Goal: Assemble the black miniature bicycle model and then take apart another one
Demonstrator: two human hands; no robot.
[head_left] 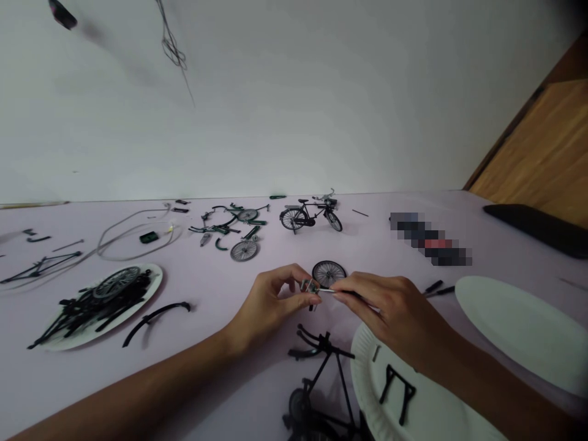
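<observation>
1. Our left hand [271, 303] pinches a small silver part [309, 286] over the table [206, 288].
2. Our right hand [390, 312] grips a thin tool [331, 291], its tip touching the part.
3. We note a loose wheel [329, 272] just behind and a black frame [321, 361] nearby.

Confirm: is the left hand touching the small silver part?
Touching. The head view shows the left hand pinching the small silver part between thumb and fingers.

Just behind your fingers [342, 289] a wheel [328, 272] lies on the bench [206, 288], a model bicycle [312, 214] farther behind. Before them lies a frame [327, 366]; right, a plate [519, 331]; well left, a second plate [154, 278] holding parts [105, 300].
</observation>
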